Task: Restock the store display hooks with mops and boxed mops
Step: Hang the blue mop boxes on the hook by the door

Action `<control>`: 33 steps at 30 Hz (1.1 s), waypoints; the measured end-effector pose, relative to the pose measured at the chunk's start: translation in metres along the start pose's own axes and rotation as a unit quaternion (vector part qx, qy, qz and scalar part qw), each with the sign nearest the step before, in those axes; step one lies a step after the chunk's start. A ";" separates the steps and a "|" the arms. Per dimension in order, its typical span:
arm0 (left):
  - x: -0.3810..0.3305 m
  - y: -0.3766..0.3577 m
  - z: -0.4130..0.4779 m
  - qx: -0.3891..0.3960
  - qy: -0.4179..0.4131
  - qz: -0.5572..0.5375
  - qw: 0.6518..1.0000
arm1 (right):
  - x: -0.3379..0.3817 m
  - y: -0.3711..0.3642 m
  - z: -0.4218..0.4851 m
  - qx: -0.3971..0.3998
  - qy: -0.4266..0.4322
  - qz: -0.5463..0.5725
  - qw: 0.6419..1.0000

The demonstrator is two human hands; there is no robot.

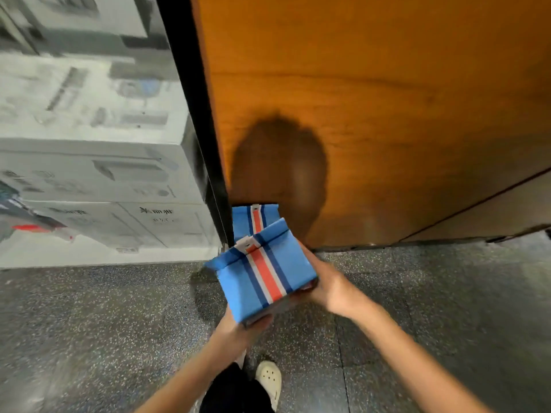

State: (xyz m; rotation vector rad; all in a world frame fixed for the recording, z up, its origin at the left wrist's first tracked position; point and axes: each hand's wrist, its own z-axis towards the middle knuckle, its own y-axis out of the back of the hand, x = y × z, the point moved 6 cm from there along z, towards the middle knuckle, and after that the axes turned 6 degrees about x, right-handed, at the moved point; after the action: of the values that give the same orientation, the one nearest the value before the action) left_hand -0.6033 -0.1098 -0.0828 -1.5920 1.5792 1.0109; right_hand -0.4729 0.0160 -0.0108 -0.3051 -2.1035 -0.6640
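I hold a blue mop box (pixel 262 272) with a red, white and dark-blue stripe and a white hang tab at its top end, tilted above the floor. My left hand (pixel 238 326) grips its near lower corner from beneath. My right hand (pixel 325 284) clasps its right side. A second box of the same blue striped kind (pixel 256 217) stands behind it, low against the foot of the wooden panel. No display hooks are in view.
A tall orange wooden panel (pixel 372 114) with a black edge post (pixel 190 99) fills the right and centre. Stacked white cartons (pixel 89 174) stand at the left. The floor (pixel 104 323) is dark speckled stone. My foot in a white clog (pixel 269 380) is below.
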 end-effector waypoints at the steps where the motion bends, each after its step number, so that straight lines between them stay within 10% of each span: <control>1: -0.019 0.006 -0.010 -0.028 -0.014 -0.024 0.999 | 0.022 0.008 -0.009 -0.002 0.004 -0.003 1.000; 17: -0.362 0.207 -0.228 -0.243 -0.334 0.089 0.906 | 0.405 0.035 -0.093 -0.036 0.305 -0.051 0.950; 33: -0.444 0.449 -0.269 -0.274 -0.380 0.118 0.876 | 0.614 -0.044 0.000 -0.116 0.419 -0.043 0.899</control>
State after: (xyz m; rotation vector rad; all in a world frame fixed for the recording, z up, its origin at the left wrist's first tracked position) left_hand -1.0186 -0.1524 0.4619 -1.0759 0.9739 2.0507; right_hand -0.8486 -0.0375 0.4740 -0.0298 -1.2159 -0.9032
